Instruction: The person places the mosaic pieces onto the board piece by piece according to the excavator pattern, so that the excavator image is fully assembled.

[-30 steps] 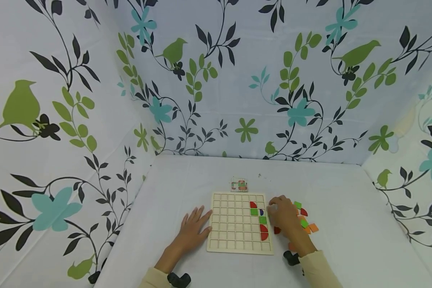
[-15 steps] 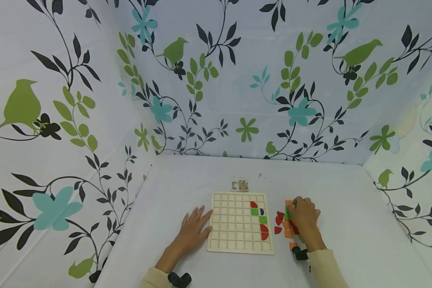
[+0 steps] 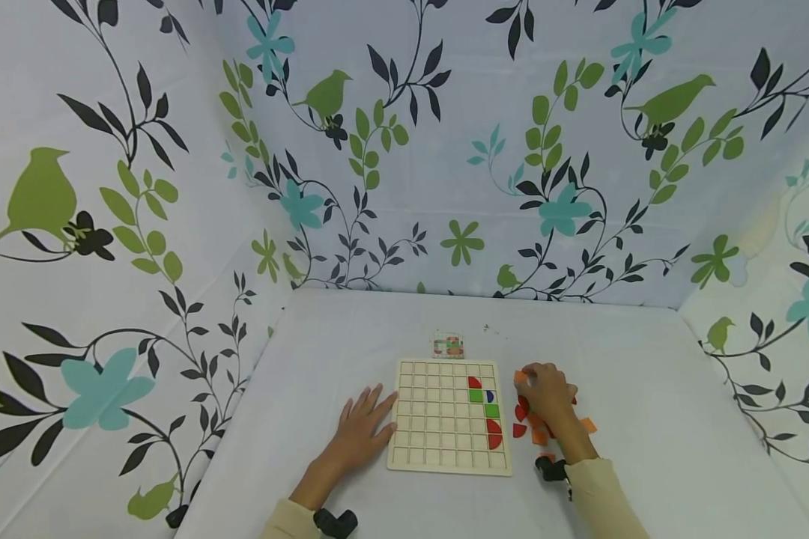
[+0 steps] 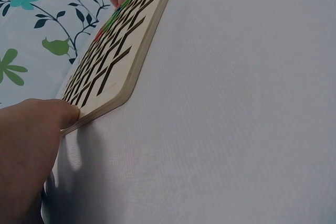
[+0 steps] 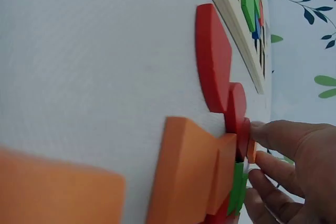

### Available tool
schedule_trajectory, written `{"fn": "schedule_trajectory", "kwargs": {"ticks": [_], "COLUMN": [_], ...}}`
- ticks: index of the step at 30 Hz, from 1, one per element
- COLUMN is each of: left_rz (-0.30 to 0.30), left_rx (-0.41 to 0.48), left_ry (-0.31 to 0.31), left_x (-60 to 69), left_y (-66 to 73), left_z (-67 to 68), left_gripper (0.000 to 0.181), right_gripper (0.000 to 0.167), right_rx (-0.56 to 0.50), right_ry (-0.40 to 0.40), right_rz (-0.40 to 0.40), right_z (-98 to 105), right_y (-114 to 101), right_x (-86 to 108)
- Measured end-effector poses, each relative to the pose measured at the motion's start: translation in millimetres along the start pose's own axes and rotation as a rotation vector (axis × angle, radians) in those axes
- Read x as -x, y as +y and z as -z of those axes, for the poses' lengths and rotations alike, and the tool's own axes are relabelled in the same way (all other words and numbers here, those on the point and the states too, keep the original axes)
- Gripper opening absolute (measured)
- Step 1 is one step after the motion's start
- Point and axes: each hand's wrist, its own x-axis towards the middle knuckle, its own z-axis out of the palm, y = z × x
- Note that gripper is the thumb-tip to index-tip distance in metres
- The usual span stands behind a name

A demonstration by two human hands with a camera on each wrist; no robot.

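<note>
Rests the left hand (image 3: 359, 428), relaxed and free, with fingers straight and spread, on the white table (image 3: 350, 329), and touches with the thumb the left edge of the wooden grid board (image 3: 449, 471). Pinches with the right hand (image 3: 546, 391), between thumb and fingers, an orange piece (image 3: 520, 376) just beside the board's right edge; hard to tell whether lifted or lying on the cloth. Reaches with the same arm over a scatter of loose pieces: red pieces (image 3: 518, 430) nearest the board, other orange pieces (image 3: 539, 436) around and beyond, green pieces (image 5: 239, 190) close to the fingers. Set in cells along the board's right side: a red quarter-round (image 3: 475, 382), below it a green square (image 3: 476, 397), next to that a blue piece (image 3: 489, 397), then downward a second green square (image 3: 491, 411) and two red quarter-rounds (image 3: 494, 427). Just past the board's far edge, a small patterned card (image 3: 449, 346). Wears beige sleeves (image 3: 610, 494) and black wrist devices (image 3: 335, 524).
</note>
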Motion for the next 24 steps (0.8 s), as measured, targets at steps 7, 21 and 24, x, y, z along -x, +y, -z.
{"fn": "schedule_trajectory", "kwargs": {"ticks": [7, 21, 24], "left_rz": [0.004, 0.007, 0.006], "left_rx": [-0.001, -0.006, -0.003], "left_ry": [-0.003, -0.004, -0.005], "left_x": [-0.3, -0.9, -0.8], "left_y": [-0.2, 0.7, 0.7], "left_z": [0.4, 0.3, 0.0], "left_gripper": [0.058, 0.057, 0.057], "right_gripper": [0.037, 0.03, 0.03], "right_rx": [-0.048, -0.052, -0.032], "right_ry": [-0.066, -0.068, -0.075], "right_rz": [0.039, 0.119, 0.126], "right_z": [-1.9, -8.4, -8.3], "right_y": [-1.0, -3.4, -4.1], "right_x": [-5.8, -1.0, 3.7]}}
